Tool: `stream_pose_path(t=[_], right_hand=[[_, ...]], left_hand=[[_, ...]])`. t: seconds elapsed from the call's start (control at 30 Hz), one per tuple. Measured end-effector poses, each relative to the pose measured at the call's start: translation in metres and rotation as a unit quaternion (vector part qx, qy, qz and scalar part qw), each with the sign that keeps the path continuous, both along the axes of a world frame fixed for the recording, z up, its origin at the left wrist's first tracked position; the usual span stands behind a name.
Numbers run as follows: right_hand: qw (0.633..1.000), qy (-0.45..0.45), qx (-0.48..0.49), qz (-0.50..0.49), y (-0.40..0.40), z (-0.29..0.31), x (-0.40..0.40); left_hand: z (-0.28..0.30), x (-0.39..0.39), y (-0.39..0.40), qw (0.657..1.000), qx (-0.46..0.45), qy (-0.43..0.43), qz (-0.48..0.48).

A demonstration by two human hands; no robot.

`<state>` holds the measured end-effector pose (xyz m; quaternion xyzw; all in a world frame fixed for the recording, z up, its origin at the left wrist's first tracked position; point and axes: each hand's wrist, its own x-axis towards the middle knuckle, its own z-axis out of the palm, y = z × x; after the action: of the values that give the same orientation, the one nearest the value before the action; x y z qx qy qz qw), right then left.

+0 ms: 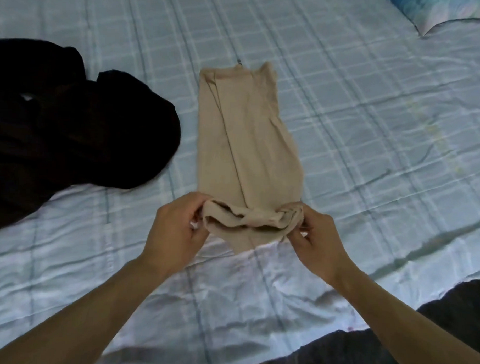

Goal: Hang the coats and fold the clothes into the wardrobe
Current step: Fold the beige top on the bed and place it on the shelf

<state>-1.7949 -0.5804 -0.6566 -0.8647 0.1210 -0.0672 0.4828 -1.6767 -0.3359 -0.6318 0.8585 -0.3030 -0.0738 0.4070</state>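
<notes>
A beige garment (243,143) lies folded into a long narrow strip on the bed, running away from me. Its near end is turned over into a small roll. My left hand (177,228) pinches the left side of that roll, and my right hand (317,236) pinches the right side. A black garment (72,127) lies crumpled in a heap on the bed to the left, apart from the beige one.
The bed is covered by a pale blue checked quilt (371,132) with creases. A patterned pillow (443,12) shows at the far right corner. Dark fabric (390,350), probably my own clothing, fills the lower right.
</notes>
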Motion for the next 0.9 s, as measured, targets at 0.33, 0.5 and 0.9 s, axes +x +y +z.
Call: stream_pose_path(t=[0.33, 0.5, 0.9], right_hand=[[0.993, 0.011, 0.071, -0.097, -0.024, 0.032, 0.098], [0.993, 0.018, 0.067, -0.094, -0.045, 0.046, 0.161], [0.984, 0.111, -0.049, -0.133, -0.104, 0.022, 0.347]], left_hand=[[0.01, 0.078, -0.05, 0.991, -0.044, 0.029, 0.126], [0.025, 0.141, -0.066, 0.991, -0.03, 0.01, 0.127], [-0.014, 0.299, -0.129, 0.962, -0.002, 0.118, 0.247]])
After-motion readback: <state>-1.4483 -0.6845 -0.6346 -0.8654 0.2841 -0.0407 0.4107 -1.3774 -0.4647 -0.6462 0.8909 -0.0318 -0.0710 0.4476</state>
